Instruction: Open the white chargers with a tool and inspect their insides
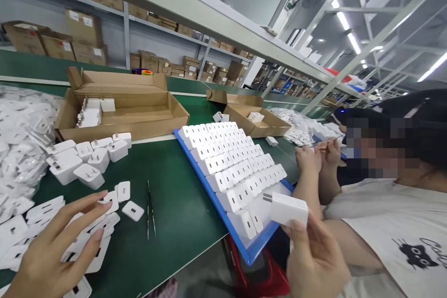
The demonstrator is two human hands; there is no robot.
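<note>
My right hand (316, 256) grips a white charger plug (289, 208), its metal prongs pointing left, over the near corner of a blue-edged tray (249, 253). Rows of white charger plugs (237, 167) stand in that tray with their port slots showing. On the left, my left hand (64, 237) hovers with fingers apart above a pile of white slotted face plates (101, 228). Nothing shows between its fingers. Near its fingertips lie a few loose face plates (133, 211). Tweezers (151, 209) rest on the green table (178, 195) between the hand and the tray.
Several pronged plug housings (89, 174) stand behind the left hand, beside bagged white parts (21, 149). An open cardboard box (139, 123) sits at the back, another box (244, 121) farther right. A co-worker (391, 223) sits close on the right. A shelf beam (209, 23) crosses overhead.
</note>
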